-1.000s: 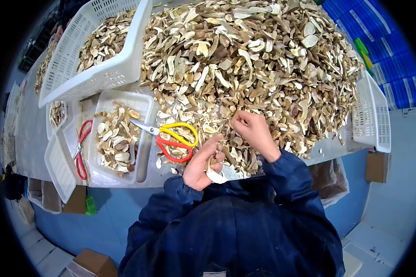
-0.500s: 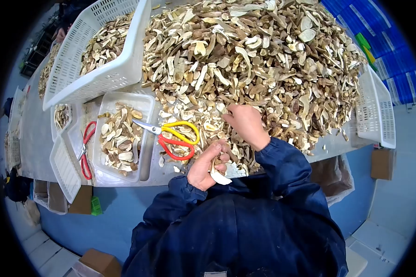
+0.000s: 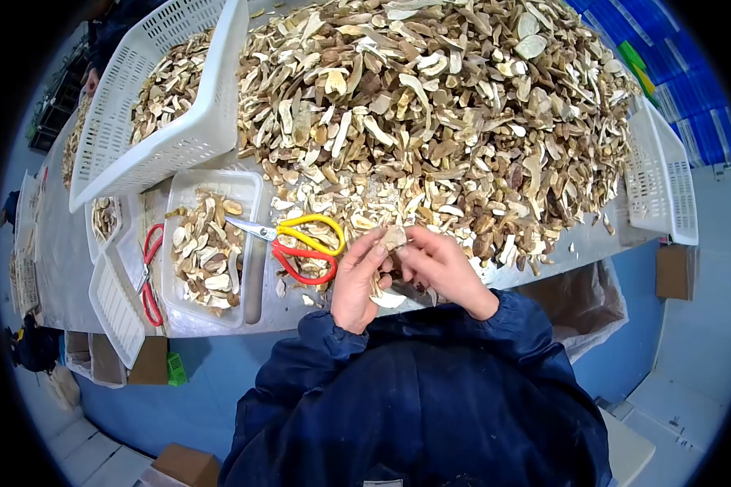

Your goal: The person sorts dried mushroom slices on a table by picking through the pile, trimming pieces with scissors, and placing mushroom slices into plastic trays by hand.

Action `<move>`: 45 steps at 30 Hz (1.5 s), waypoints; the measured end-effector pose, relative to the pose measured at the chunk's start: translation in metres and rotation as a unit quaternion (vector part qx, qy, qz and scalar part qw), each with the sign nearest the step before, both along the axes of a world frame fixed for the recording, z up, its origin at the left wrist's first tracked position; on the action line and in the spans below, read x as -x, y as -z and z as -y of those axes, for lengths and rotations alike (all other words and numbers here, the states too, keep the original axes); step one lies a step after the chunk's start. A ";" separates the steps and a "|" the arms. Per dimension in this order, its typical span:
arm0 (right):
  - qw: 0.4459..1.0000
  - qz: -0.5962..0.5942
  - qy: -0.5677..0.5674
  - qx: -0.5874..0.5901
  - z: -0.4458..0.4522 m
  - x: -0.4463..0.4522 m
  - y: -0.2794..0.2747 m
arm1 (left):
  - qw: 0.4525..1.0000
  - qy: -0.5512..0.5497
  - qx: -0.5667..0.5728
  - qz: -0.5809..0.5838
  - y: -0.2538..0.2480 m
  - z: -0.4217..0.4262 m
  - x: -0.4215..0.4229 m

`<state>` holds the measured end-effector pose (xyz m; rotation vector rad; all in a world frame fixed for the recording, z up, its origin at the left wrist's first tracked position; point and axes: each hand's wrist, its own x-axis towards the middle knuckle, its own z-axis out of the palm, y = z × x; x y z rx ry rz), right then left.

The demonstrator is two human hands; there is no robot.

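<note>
My left hand (image 3: 359, 282) is closed on a white dried mushroom slice (image 3: 388, 299), which pokes out below its fingers. Between the fingertips of both hands is a brownish mushroom slice (image 3: 394, 237); my right hand (image 3: 451, 272) pinches it from the right. Just beyond lies a large heap of dried mushroom slices (image 3: 439, 105). To the left, scissors with one yellow and one red handle (image 3: 307, 247) rest with their blades over the rim of a clear plastic tray (image 3: 253, 195) of sorted slices. What the lower fingers of my right hand do is partly hidden.
A white slotted basket (image 3: 150, 174) of slices stands at back left, another basket (image 3: 662, 178) at right. Red-handled scissors (image 3: 149, 276) and a white ribbed tray (image 3: 115, 312) lie left. A lined box (image 3: 581, 312) sits below the table edge. Blue crates (image 3: 698, 97) stand behind.
My right hand has come back from the heap toward my left hand, and a brownish mushroom slice now shows between them. The view has shifted slightly.
</note>
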<state>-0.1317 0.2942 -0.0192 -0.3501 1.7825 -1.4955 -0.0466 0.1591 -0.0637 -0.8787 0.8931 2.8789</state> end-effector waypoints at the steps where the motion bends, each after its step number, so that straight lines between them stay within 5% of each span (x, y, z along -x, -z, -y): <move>1: 1.000 -0.007 0.021 -0.015 -0.002 -0.001 -0.001 | 1.000 0.011 0.019 -0.005 0.000 0.001 -0.001; 5: 0.996 -0.079 0.021 0.043 -0.012 -0.002 0.004 | 0.993 0.064 0.097 -0.010 -0.003 0.001 -0.007; 6: 0.982 -0.188 0.025 0.015 -0.011 -0.003 0.008 | 0.989 0.083 0.120 -0.014 -0.006 0.000 -0.008; 10: 0.982 -0.185 0.016 -0.035 -0.015 -0.006 0.007 | 0.987 0.128 0.091 0.008 -0.006 -0.003 -0.013; 13: 0.991 -0.132 0.001 -0.024 -0.018 -0.007 0.013 | 0.989 0.141 0.022 0.029 -0.005 -0.002 -0.013; 16: 0.998 0.041 -0.015 0.047 -0.020 -0.005 0.016 | 0.990 0.135 -0.028 0.033 -0.002 -0.002 -0.012; 19: 0.997 0.037 0.003 0.070 -0.018 -0.003 0.022 | 0.984 0.134 -0.120 0.005 0.002 0.004 -0.013; 22: 0.996 -0.082 0.028 -0.025 -0.016 0.012 0.007 | 0.952 0.125 -0.269 -0.071 0.012 0.015 -0.016; 23: 0.960 -0.256 0.095 -0.062 -0.013 0.019 0.017 | 0.943 0.118 -0.303 -0.071 0.014 0.017 -0.017; 26: 0.817 -0.465 0.062 -0.334 -0.017 0.038 0.027 | 0.908 0.092 -0.403 -0.068 0.016 0.018 -0.019; 35: 0.736 -0.508 0.015 -0.448 -0.005 0.050 0.046 | 0.873 0.079 -0.473 -0.086 0.018 0.015 -0.020; 45: 0.793 -0.469 -0.066 -0.382 -0.010 0.042 0.029 | 0.874 0.084 -0.473 -0.071 0.022 0.011 -0.018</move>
